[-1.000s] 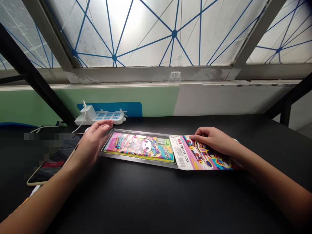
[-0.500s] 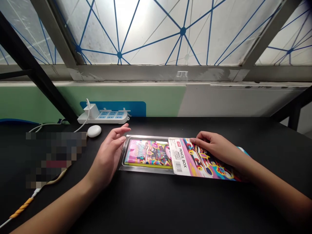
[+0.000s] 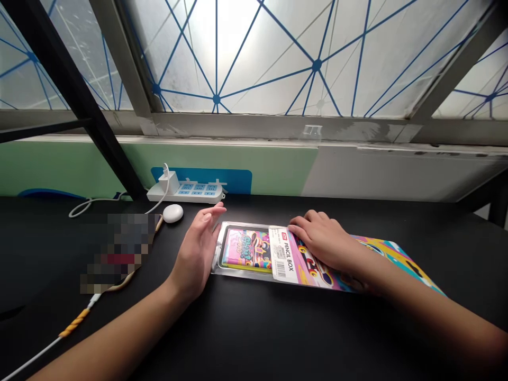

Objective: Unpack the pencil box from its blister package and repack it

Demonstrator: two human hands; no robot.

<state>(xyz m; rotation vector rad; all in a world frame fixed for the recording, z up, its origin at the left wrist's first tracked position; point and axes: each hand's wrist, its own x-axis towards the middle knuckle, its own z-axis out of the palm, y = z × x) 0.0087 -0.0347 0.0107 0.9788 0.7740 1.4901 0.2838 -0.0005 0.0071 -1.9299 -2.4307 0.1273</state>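
A pencil box (image 3: pixel 246 248) with colourful cartoon print lies in a clear plastic tray (image 3: pixel 242 274). A printed card (image 3: pixel 283 255) marked "PENCIL BOX" covers the right part of the tray and stretches right along the table. At the tray's left end stands my left hand (image 3: pixel 199 248), fingers extended upward and palm side against or close to the plastic rim. My right hand (image 3: pixel 323 238) rests over the card at its far edge, thumb and fingers bent onto it; the fingertips are partly hidden. Its forearm hides part of the card.
Behind sits a white power strip (image 3: pixel 198 191) with a plug and cable. A white rounded case (image 3: pixel 173 213) and a pixelated object (image 3: pixel 123 254) with a cable lie left on the black table (image 3: pixel 254 333). A window (image 3: pixel 270 58) is beyond.
The card has slid left over the tray, so less of the pencil box shows. My right hand has moved left with it, and more card shows right of the forearm. The view has shifted slightly.
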